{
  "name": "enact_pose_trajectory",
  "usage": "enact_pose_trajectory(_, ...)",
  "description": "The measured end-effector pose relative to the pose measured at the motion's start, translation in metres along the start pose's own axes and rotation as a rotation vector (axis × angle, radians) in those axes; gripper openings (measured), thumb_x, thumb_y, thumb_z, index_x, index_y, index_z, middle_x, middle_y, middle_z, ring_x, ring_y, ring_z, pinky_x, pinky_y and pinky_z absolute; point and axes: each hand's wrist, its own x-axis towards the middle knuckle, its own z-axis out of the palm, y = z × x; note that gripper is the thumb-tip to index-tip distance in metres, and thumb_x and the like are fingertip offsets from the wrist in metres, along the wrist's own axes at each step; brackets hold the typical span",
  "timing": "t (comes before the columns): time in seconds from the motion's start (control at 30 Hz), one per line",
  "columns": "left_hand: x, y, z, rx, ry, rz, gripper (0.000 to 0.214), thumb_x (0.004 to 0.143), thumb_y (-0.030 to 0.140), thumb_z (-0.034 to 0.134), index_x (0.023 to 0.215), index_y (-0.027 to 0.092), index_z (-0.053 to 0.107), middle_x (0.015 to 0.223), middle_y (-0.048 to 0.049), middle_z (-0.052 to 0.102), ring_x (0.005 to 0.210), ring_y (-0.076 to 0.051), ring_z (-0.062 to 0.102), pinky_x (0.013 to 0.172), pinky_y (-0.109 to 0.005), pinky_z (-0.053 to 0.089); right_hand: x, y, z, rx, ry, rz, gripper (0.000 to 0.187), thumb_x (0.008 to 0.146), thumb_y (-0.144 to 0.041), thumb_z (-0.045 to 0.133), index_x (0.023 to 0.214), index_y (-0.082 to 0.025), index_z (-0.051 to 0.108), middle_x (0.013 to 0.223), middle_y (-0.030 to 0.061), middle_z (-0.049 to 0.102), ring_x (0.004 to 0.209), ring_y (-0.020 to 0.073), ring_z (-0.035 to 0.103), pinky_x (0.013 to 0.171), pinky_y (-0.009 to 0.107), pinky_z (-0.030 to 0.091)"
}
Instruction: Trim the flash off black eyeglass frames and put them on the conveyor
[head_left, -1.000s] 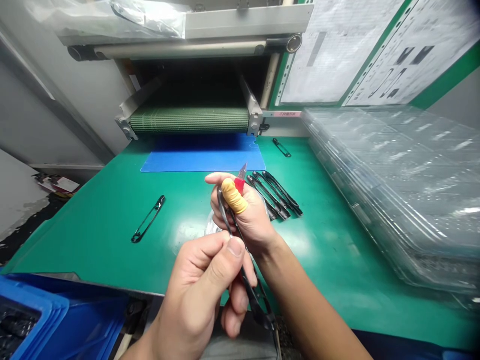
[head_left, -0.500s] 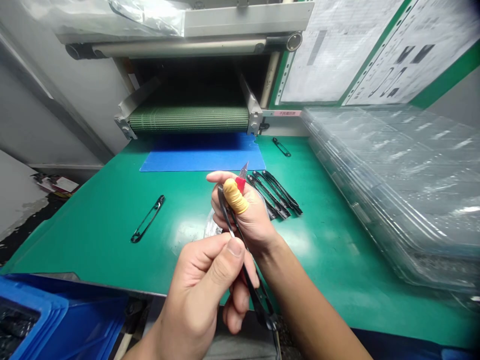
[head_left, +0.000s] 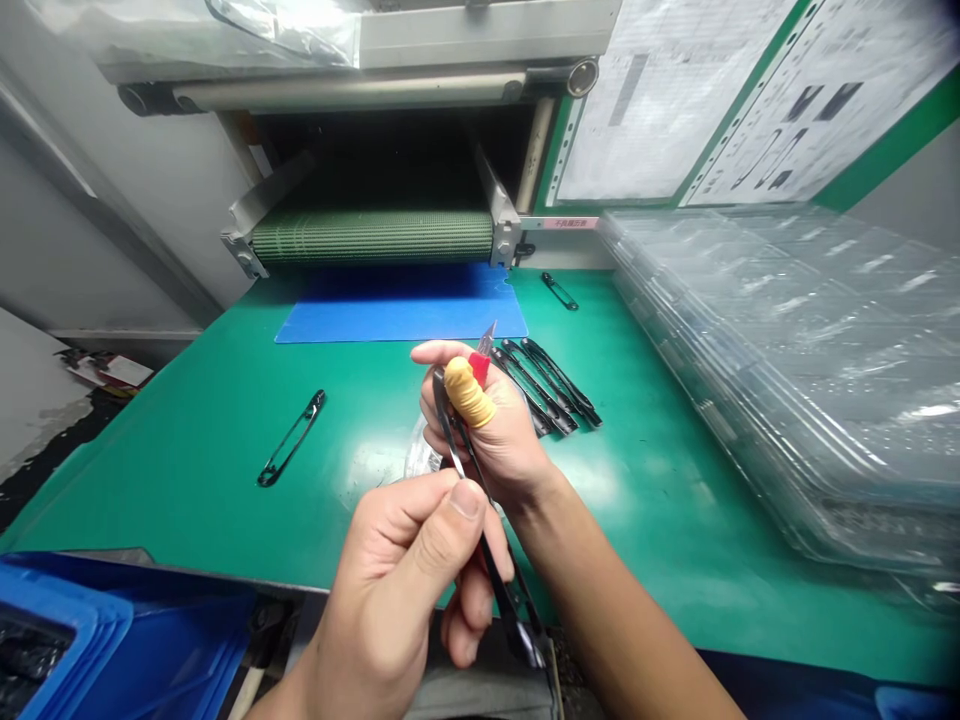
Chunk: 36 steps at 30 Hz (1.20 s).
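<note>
Change since the earlier frames: the view has shifted a little, so the surroundings sit slightly farther left; both hands keep almost the same pose, and the lower end of the held part now catches a brighter glint.
Left grip: the left hand [head_left: 401, 585] is closed narrow, thumb and forefinger pinching the slim black frame [head_left: 496, 575] partway along its length, the other fingers curled beneath.
Right grip: the right hand [head_left: 514, 430] is curled shut around the frame's upper end and a red-handled knife [head_left: 478, 367], its forefinger pointing away to the left.
Right thumb: it wears a yellow finger cot [head_left: 469, 393] and lies against the red handle.
Blade: bare, tip up, pointing away from the person.
Held frame: slanting in front of the person, upper end at the right hand, lower end hanging over the near edge of the green bench [head_left: 187, 450].
Loose frames: one black frame [head_left: 299, 443] lies alone on the left; a row of black frames [head_left: 553, 392] lies side by side just beyond the right hand; a smaller-looking one [head_left: 547, 279] lies farther back.
Under the hands: clear plastic film [head_left: 420, 452], mostly hidden.
Back: a blue sheet [head_left: 360, 310] lies below the green conveyor belt [head_left: 375, 238].
Right side: stacked clear plastic trays [head_left: 750, 350].
Lower left: blue bins [head_left: 180, 640].
</note>
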Motion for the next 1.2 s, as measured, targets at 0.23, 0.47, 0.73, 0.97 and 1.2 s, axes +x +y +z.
enact_pose_trajectory(0.23,-0.0013,-0.0042,-0.0015,0.032,0.046,0.034,0.047,0.08,0.057,0.062,0.059,0.015,0.063,0.046,0.0011,0.05,0.036,-0.004,0.041,0.036,-0.014,0.029,-0.0006,-0.0018,0.0002,0.003,0.013,-0.001,0.026,0.083,-0.043,0.072,0.097,-0.023,0.064,0.063,-0.0071,0.046,0.041,0.0037,0.021,0.034,0.017,0.016)
enact_pose_trajectory(0.47,0.0,-0.0027,-0.0028,0.002,0.022,0.02,0.044,0.083,0.054,0.06,0.062,0.016,0.062,0.047,0.0014,0.051,0.038,-0.006,0.043,0.036,-0.014,0.03,0.0001,0.0004,-0.0004,0.026,0.027,-0.017,0.018,0.088,-0.036,0.069,0.096,-0.02,0.064,0.056,-0.0092,0.042,0.039,0.0025,0.02,0.034,0.016,0.016)
enact_pose_trajectory(0.73,0.003,0.0006,-0.0025,-0.043,0.003,0.001,0.043,0.084,0.053,0.058,0.063,0.016,0.06,0.046,0.0019,0.051,0.037,-0.005,0.042,0.036,-0.014,0.031,0.0009,0.0021,-0.001,0.052,0.086,-0.003,0.014,0.088,-0.031,0.067,0.094,-0.019,0.064,0.054,-0.01,0.041,0.04,0.0031,0.018,0.033,0.013,0.017)
enact_pose_trajectory(0.97,0.0032,-0.0004,-0.0034,-0.049,-0.003,-0.002,0.043,0.084,0.053,0.057,0.063,0.016,0.06,0.046,0.0018,0.051,0.037,-0.006,0.041,0.036,-0.014,0.03,0.0004,0.0016,-0.0011,0.055,0.092,0.0,0.015,0.088,-0.032,0.068,0.093,-0.019,0.064,0.054,-0.0101,0.041,0.04,0.0029,0.018,0.033,0.013,0.017)
enact_pose_trajectory(1.2,0.0038,-0.0002,-0.002,-0.037,0.009,0.009,0.043,0.084,0.053,0.058,0.061,0.017,0.061,0.048,0.0017,0.051,0.04,-0.006,0.042,0.04,-0.017,0.031,-0.0003,0.0003,-0.0014,0.058,0.067,-0.019,0.017,0.087,-0.034,0.07,0.093,-0.019,0.065,0.055,-0.01,0.041,0.04,0.0029,0.019,0.033,0.012,0.018)
